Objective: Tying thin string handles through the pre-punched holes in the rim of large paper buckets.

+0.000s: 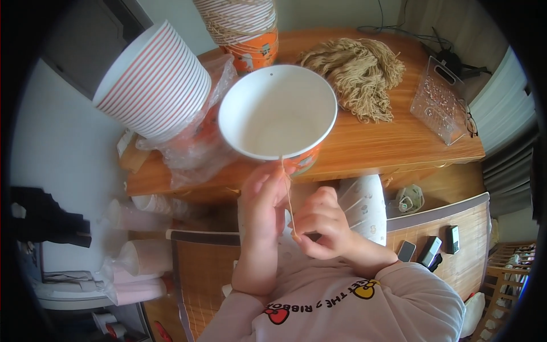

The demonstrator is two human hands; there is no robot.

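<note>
I see the left hand (265, 192), nearly closed, pinching string (290, 200) at the near rim of the bucket (278, 111); the right hand (322, 221), curled, pinches it lower down.

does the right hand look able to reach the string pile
Probably, with a stretch: the string pile lies uncovered on the table, right of the bucket, though the right hand may have to release the cord it pinches.

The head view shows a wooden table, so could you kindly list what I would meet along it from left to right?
Stack of white buckets → single open bucket → heap of tan string → clear box → glasses.
</note>
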